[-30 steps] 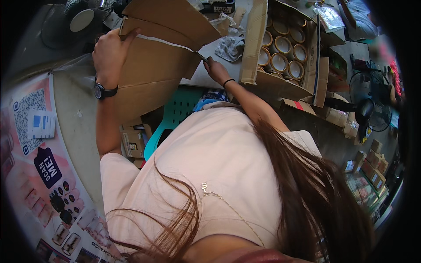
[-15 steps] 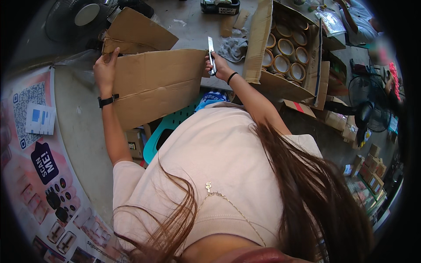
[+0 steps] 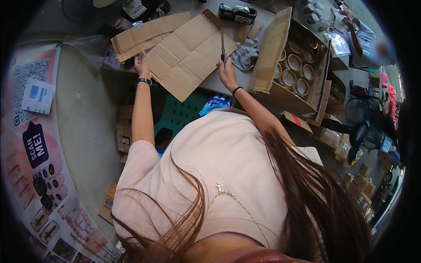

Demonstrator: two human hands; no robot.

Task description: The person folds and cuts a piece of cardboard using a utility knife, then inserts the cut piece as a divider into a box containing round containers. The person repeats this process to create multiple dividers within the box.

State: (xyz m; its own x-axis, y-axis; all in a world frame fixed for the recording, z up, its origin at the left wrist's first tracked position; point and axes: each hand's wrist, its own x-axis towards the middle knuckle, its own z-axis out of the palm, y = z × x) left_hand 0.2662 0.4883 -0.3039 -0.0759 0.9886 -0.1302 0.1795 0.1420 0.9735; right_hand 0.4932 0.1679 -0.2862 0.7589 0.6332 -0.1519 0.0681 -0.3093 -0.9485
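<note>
A creased brown cardboard sheet [image 3: 188, 57] lies slanted on the table, one corner jutting past the near edge. Beyond its left side is a narrower cardboard strip [image 3: 151, 35]. My left hand [image 3: 142, 69] grips the cardboard at the near left, where strip and sheet meet; the fingers are partly hidden. In my right hand [image 3: 227, 75] is a utility knife [image 3: 224, 56], wrapped by the fingers, its blade out and pointing away from me. The blade is by the sheet's right edge; whether it touches I cannot tell.
An open carton [image 3: 269, 55] of round jar-like containers [image 3: 294, 62] stands at right. A tape dispenser [image 3: 237, 14] and a grey rag [image 3: 245, 56] are at the back. A green plastic chair [image 3: 180, 111] is below the table edge. Another person [image 3: 366, 44] sits at far right.
The cardboard has gone from standing up in front of me to lying flatter and farther away. My left hand has moved right; the knife has shifted slightly right with my right hand.
</note>
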